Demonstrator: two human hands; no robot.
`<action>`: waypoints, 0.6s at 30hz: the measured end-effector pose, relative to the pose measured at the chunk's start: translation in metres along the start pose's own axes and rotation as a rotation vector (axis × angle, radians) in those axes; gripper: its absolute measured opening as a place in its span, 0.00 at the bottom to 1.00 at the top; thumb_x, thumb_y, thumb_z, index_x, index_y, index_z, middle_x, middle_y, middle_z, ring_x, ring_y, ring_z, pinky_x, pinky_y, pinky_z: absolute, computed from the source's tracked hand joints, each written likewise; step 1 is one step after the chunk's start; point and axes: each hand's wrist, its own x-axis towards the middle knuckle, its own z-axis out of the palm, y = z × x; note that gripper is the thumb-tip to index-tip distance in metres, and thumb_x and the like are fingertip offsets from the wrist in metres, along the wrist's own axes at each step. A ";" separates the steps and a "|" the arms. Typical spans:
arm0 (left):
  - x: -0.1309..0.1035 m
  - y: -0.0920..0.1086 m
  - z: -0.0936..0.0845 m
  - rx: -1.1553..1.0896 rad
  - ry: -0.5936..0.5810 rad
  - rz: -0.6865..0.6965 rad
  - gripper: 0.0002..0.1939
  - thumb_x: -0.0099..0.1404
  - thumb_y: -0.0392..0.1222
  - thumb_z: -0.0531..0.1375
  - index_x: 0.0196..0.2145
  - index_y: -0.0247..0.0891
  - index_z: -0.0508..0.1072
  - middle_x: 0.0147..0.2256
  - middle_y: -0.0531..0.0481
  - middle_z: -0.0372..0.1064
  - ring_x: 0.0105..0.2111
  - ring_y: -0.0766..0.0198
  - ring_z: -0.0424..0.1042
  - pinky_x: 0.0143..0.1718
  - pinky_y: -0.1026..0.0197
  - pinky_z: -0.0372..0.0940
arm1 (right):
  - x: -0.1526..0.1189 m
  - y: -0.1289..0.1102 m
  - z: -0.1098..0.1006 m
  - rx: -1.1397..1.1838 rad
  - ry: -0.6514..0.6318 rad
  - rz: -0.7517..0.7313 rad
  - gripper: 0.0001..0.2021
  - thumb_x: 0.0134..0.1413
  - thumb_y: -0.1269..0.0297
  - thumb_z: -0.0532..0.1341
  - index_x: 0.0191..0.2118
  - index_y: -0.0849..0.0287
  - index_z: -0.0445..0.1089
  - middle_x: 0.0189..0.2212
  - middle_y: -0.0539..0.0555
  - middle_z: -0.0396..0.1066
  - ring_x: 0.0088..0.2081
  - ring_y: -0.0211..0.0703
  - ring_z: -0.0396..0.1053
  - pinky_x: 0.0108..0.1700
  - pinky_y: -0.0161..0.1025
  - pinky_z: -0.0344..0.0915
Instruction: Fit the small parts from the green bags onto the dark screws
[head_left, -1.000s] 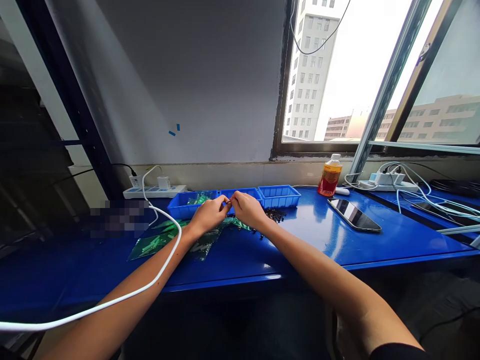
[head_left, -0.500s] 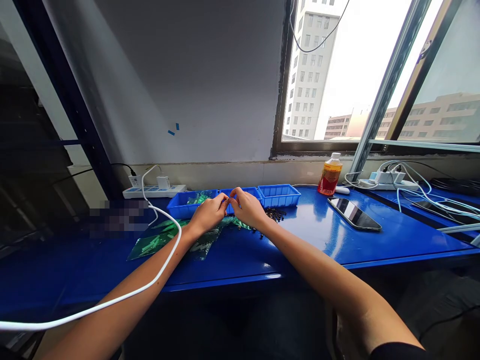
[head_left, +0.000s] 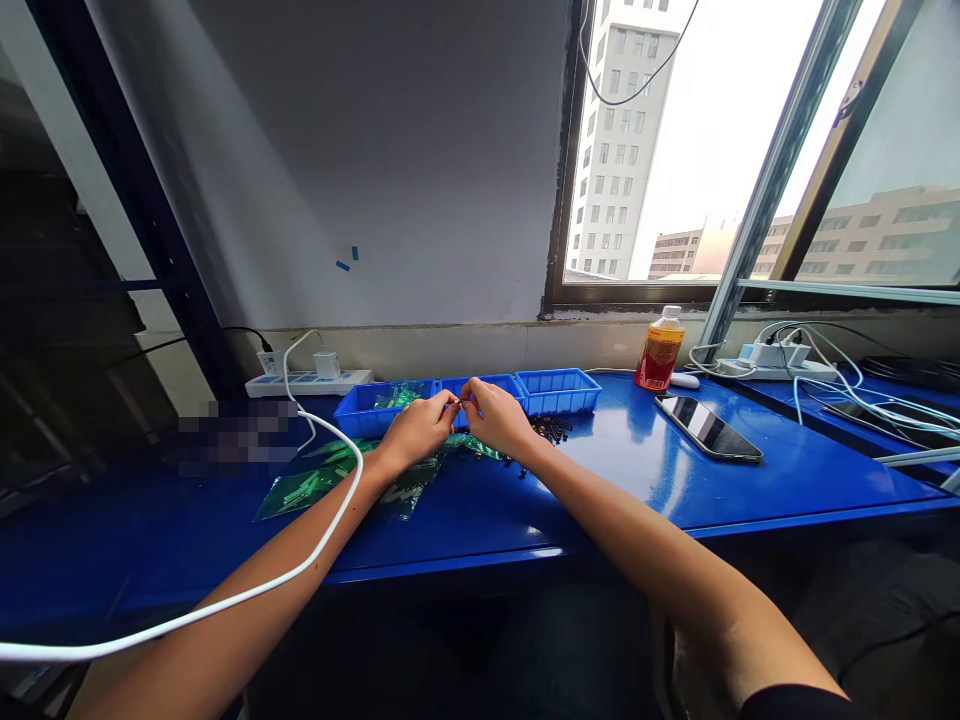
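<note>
My left hand [head_left: 421, 428] and my right hand [head_left: 495, 418] meet fingertip to fingertip over the blue table. Both are closed in a pinch around something small and dark, too little to name. Under and beside my left hand lie clear green plastic bags [head_left: 304, 490] with pale strips in them. A pile of small black screws [head_left: 551, 429] lies just right of my right hand. Behind my hands stand a left blue bin [head_left: 358, 412] with green bagged pieces, a middle blue bin [head_left: 510, 384] partly hidden by my fingers, and a right blue bin [head_left: 559, 393].
A white cable [head_left: 352, 490] crosses above my left forearm. Power strips stand at the left [head_left: 300, 382] and right [head_left: 780, 368] along the wall. A bottle of red drink [head_left: 660, 350] and a phone [head_left: 709, 428] are to the right on the table [head_left: 600, 490].
My fingertips have shifted very slightly, still pinched together in the same place. Nothing else has visibly moved.
</note>
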 end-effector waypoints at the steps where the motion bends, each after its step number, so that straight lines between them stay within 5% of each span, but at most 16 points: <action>1: 0.000 0.000 0.000 -0.001 0.002 0.000 0.15 0.65 0.46 0.44 0.36 0.40 0.68 0.28 0.49 0.73 0.31 0.57 0.72 0.31 0.62 0.59 | 0.000 0.000 0.000 -0.002 -0.001 0.004 0.09 0.54 0.72 0.50 0.39 0.57 0.65 0.35 0.53 0.72 0.39 0.43 0.67 0.35 0.35 0.57; 10: 0.000 -0.001 0.000 -0.023 0.027 0.010 0.17 0.65 0.45 0.42 0.31 0.40 0.67 0.26 0.49 0.72 0.30 0.58 0.71 0.31 0.62 0.58 | 0.000 -0.001 0.000 -0.014 -0.013 0.028 0.09 0.57 0.71 0.49 0.39 0.57 0.65 0.38 0.54 0.72 0.40 0.44 0.67 0.34 0.35 0.56; 18: 0.001 -0.002 0.003 -0.033 0.056 0.002 0.13 0.64 0.44 0.46 0.40 0.39 0.65 0.27 0.49 0.72 0.29 0.59 0.72 0.30 0.63 0.59 | 0.000 -0.002 0.000 -0.040 -0.008 0.054 0.11 0.60 0.68 0.48 0.33 0.57 0.66 0.37 0.54 0.72 0.39 0.42 0.67 0.31 0.34 0.54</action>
